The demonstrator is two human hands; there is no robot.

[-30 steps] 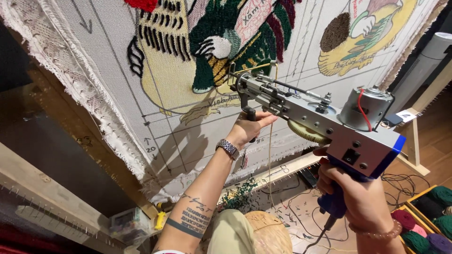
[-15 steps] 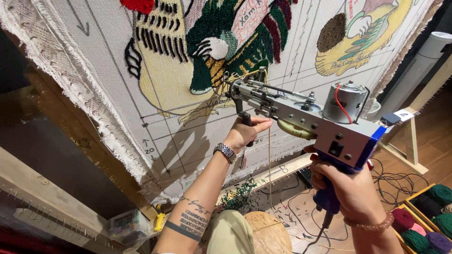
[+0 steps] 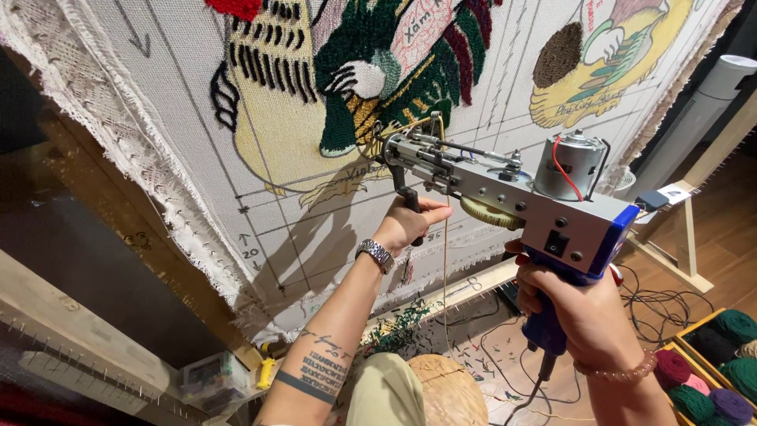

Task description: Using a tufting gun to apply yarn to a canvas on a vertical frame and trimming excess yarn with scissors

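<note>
Against stretched cloth (image 3: 158, 118), tufting gun (image 3: 505, 193) held level, needle tip at gold patch, seven o'clock of green tufted figure (image 3: 378, 71). Left hand (image 3: 410, 223) clenched round black front grip; right hand (image 3: 572, 304) clenched round blue rear handle. Since a second ago gun has slid slightly left and down along cloth, so stitching line seems to advance. Yellow yarn (image 3: 446, 276) hangs at six o'clock of gun; yarn balls (image 3: 714, 371) at four o'clock.

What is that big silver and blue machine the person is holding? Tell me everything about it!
The tufting gun is a grey metal body with a blue back edge and blue grip, a round silver motor with a red wire on top, and a tan gear underneath. The right hand grips the blue handle; the left hand holds the black front handle. Its tip presses against the cloth, and yellow yarn hangs below it.
</note>
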